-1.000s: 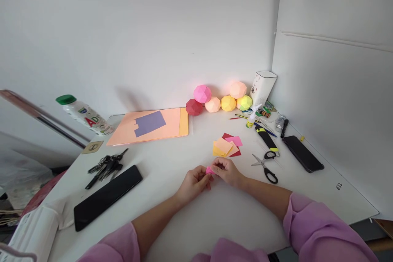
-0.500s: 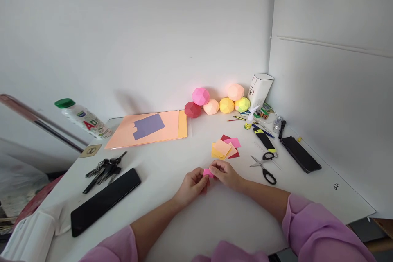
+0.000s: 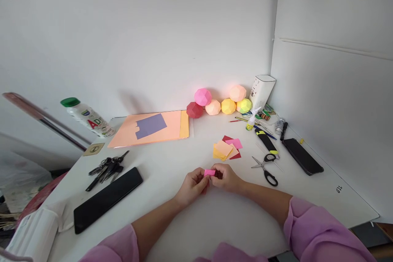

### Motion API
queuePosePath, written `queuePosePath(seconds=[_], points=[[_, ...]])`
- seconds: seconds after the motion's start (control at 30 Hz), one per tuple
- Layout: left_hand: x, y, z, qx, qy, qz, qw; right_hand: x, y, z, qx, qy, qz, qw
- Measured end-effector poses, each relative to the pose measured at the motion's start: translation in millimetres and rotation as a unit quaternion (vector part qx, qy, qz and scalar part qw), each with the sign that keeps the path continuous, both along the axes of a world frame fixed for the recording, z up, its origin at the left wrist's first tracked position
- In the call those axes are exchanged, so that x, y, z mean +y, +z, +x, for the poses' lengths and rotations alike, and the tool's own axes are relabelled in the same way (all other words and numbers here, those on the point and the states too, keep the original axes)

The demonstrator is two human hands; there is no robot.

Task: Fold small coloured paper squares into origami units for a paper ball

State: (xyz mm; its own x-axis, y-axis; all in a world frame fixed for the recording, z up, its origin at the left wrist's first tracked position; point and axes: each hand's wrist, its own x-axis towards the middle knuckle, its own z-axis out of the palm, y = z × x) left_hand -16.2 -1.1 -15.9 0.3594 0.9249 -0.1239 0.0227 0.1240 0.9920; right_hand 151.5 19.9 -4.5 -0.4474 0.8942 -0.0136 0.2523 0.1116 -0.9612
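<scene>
A small pink piece of paper (image 3: 209, 172) is pinched between both hands above the front middle of the table. My left hand (image 3: 193, 185) is closed on its left end, thumb toward me. On the other end, my right hand (image 3: 226, 178) grips with thumb and bent fingers. The paper shows as a narrow folded strip; its underside is hidden by the fingers. Just beyond the hands lies a loose pile of coloured paper pieces (image 3: 223, 149) in red, pink, yellow and peach. Black-handled scissors (image 3: 264, 168) rest partly spread to the right.
Faceted paper balls (image 3: 203, 97) line the wall. Right are a glue bottle (image 3: 250, 123), a utility knife (image 3: 266, 141) and a black phone case (image 3: 302, 156). Left lie peach sheets (image 3: 172, 129), keys (image 3: 107, 168), a black phone (image 3: 107, 200) and a bottle (image 3: 90, 118).
The pink paper has gone from a wider piece to a narrower strip. My right fingers have shifted down and curled around its right end. The view has moved slightly.
</scene>
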Motion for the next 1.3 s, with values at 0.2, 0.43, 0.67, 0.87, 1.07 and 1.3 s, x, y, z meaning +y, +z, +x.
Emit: queuePosePath(seconds=[0.2,0.43,0.67,0.87,1.07,1.3], points=[[-5.5,0.7,2.2,0.002,0.010,0.016,1.000,-0.7,-3.8,0.9,0.017,0.016,-0.006,1.000],[-1.7,4.7,0.6,-0.052,0.065,0.000,0.997,3.8,-4.8,9.7,0.103,0.044,-0.058,0.992],[1.2,1.9,-0.4,-0.054,0.025,-0.010,0.998,2.8,-7.9,6.3,0.088,0.050,-0.047,0.994],[1.4,-0.4,0.2,-0.058,0.014,-0.012,0.998,3.1,-8.6,8.0,0.103,0.072,-0.074,0.989],[-1.1,4.6,0.5,-0.050,0.033,-0.014,0.998,4.4,-9.5,7.7,0.120,0.072,-0.095,0.986],[-1.6,3.9,0.5,-0.061,0.044,-0.016,0.997,4.9,-6.7,8.6,0.132,0.057,-0.113,0.983]])
